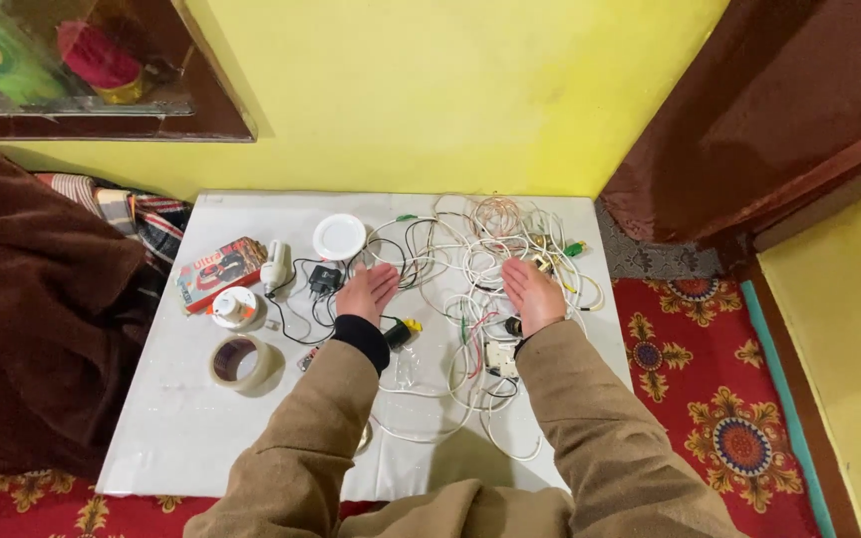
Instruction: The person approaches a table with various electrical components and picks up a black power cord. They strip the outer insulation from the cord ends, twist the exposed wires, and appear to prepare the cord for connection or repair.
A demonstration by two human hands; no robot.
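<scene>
My left hand is held open, palm up, over a white board on the floor. My right hand is also open with the palm turned inward, and holds nothing. Between and under both hands lies a tangle of white wires, with some black, red and green leads mixed in. A black adapter lies just left of my left hand. A small black and yellow part sits by my left wrist. A white switch box rests under my right forearm.
On the board's left side are a tape roll, a smaller white roll, a red box, a white bulb and a round white lamp. A brown blanket lies left; red patterned carpet right.
</scene>
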